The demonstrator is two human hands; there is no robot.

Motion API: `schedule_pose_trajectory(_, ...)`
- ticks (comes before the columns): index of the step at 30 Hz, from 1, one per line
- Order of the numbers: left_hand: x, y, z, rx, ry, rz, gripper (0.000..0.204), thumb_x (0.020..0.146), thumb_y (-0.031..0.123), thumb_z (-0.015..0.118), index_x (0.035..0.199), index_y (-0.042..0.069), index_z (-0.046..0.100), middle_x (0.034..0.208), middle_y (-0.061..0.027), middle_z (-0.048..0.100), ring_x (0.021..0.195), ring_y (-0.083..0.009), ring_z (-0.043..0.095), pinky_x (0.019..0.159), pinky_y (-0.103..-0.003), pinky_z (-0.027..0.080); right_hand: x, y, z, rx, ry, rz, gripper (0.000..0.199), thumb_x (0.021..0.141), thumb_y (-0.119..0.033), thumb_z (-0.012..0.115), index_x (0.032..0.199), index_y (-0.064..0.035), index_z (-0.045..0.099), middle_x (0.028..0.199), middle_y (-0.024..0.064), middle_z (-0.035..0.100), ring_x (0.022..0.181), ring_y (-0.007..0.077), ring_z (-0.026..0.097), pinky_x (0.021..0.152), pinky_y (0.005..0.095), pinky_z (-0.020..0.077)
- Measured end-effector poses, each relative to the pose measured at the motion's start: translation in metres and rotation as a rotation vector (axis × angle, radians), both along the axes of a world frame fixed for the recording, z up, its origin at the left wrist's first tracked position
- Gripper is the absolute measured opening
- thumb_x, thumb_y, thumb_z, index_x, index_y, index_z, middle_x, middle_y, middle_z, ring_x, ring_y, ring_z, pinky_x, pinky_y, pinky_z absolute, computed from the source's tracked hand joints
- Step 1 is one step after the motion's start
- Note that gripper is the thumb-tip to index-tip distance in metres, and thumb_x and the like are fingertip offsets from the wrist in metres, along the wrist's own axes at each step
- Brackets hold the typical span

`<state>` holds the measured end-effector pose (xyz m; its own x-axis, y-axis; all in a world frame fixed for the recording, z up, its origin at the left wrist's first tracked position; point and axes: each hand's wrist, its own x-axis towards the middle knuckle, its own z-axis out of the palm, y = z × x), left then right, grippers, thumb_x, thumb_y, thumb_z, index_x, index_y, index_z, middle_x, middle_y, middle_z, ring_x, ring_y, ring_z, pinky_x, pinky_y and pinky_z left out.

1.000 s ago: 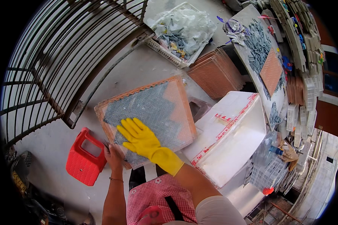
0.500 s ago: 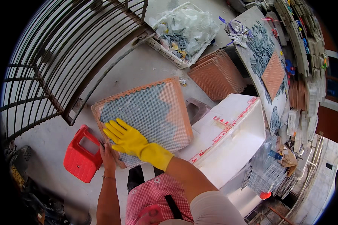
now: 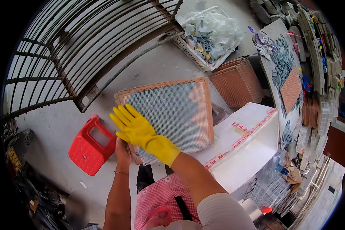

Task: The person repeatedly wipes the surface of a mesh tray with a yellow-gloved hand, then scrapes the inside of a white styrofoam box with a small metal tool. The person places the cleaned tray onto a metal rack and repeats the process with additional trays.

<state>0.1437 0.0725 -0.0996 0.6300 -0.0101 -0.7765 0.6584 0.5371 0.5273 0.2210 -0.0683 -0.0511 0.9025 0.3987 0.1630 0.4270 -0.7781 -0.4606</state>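
Observation:
A terracotta-coloured board (image 3: 207,111) with a wavy top border lies tilted before me, bearing grey-blue pieces under a white mesh sheet (image 3: 176,111). My right hand (image 3: 136,126), in a yellow rubber glove, rests flat on the mesh near the board's left edge, its fingers stretched out and apart. At the lower left corner, my bare left hand (image 3: 122,154) grips the board's edge; some of its fingers are hidden behind it. A red plastic stool (image 3: 89,153) stands just left of that hand.
A white foam box (image 3: 241,142) adjoins the board's right side. Behind it are stacked ribbed terracotta boards (image 3: 234,82) and a table (image 3: 270,73) with grey strips. A white crate (image 3: 189,51) holds plastic bags and pieces. Metal bars (image 3: 119,69) rise at upper left.
My gloved right hand has slid left across the mesh, its fingertips now at the board's left edge. My left hand keeps its hold. The whole view has shifted.

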Motion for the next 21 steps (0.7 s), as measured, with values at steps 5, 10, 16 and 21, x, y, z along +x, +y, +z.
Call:
schedule_pose_trajectory(5,-0.035,0.056,0.001,-0.017,0.059,0.032,0.019,0.091,0.03,0.045,0.089,0.011,0.048,0.07,0.0033,0.043,0.048,-0.0037,0.028,0.039,-0.018,0.02,-0.058,-0.115,0.018,-0.195,0.218,-0.163,0.059,0.08,-0.039,0.051,0.129,-0.0087,0.039,0.133,0.0133,0.038,0.124,0.0278,0.033,0.107,0.0406,0.016)
schedule_pose_trajectory(10,-0.105,0.075,-0.019,-0.035,0.22,0.047,0.016,0.09,0.028,0.047,0.089,0.012,0.05,0.07,0.004,0.044,0.048,-0.0036,0.032,0.038,-0.017,0.024,0.05,-0.103,-0.004,-0.242,-0.129,-0.611,0.057,0.081,-0.038,0.049,0.127,-0.0044,0.041,0.129,0.0167,0.041,0.123,0.0302,0.034,0.106,0.0422,0.0152)
schedule_pose_trajectory(16,-0.127,0.073,-0.006,0.025,0.319,0.022,0.017,0.091,0.026,0.045,0.085,0.011,0.05,0.067,0.0035,0.045,0.046,-0.0036,0.032,0.036,-0.017,0.023,-0.015,0.007,0.005,0.001,0.007,-0.047,0.058,0.08,-0.039,0.049,0.127,-0.0053,0.041,0.131,0.0135,0.04,0.124,0.0276,0.033,0.107,0.0408,0.0159)
schedule_pose_trajectory(21,-0.115,0.111,0.008,0.113,0.23,-0.119,0.017,0.09,0.026,0.046,0.087,0.01,0.049,0.066,0.0037,0.044,0.044,-0.0023,0.028,0.035,-0.017,0.02,-0.062,-0.113,0.025,-0.208,0.133,-0.143,0.057,0.079,-0.038,0.053,0.127,-0.0095,0.042,0.13,0.0123,0.041,0.123,0.0283,0.034,0.106,0.0397,0.0178)
